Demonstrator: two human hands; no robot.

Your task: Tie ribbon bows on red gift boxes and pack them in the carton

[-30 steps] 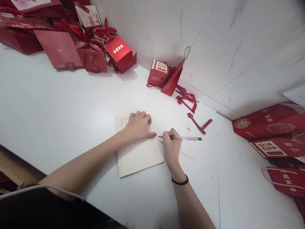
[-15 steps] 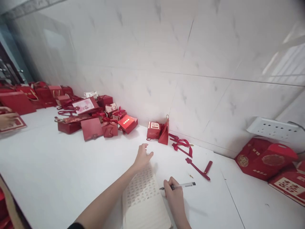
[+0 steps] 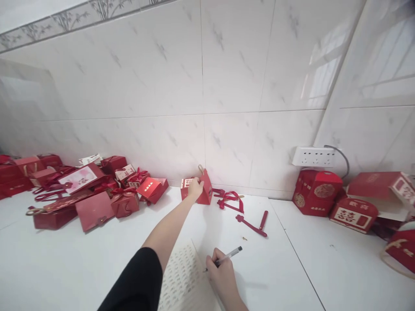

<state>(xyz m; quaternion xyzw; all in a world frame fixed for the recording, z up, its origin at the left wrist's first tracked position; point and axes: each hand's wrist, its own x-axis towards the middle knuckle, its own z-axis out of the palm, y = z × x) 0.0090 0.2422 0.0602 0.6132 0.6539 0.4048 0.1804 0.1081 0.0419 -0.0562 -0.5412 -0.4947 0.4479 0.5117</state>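
Observation:
My left hand [image 3: 196, 189] reaches out to the wall side of the white table. Its fingers are bent against the left side of a red triangular gift box [image 3: 205, 194] with a cord loop on top. Beside it, partly behind the hand, is a small red gift box [image 3: 184, 183] with a cream label. A clear pen with a black cap end [image 3: 232, 253] is held in my right hand [image 3: 221, 272], its tip low over the page. Under my arms lies a notebook [image 3: 184, 272] with rows of handwriting, partly hidden by my left sleeve.
Red gift boxes [image 3: 94, 205] are heaped at the left. Red ribbon straps [image 3: 231, 202] and a strap with a flower-shaped end [image 3: 253, 225] lie right of centre. More red boxes [image 3: 317, 192] stand at the right below a white power strip [image 3: 313, 156]. A tiled wall [image 3: 233, 142] backs the table.
My left hand has moved from above the notebook's far edge to the triangular box. My right hand still holds the pen at the page. The view has turned right.

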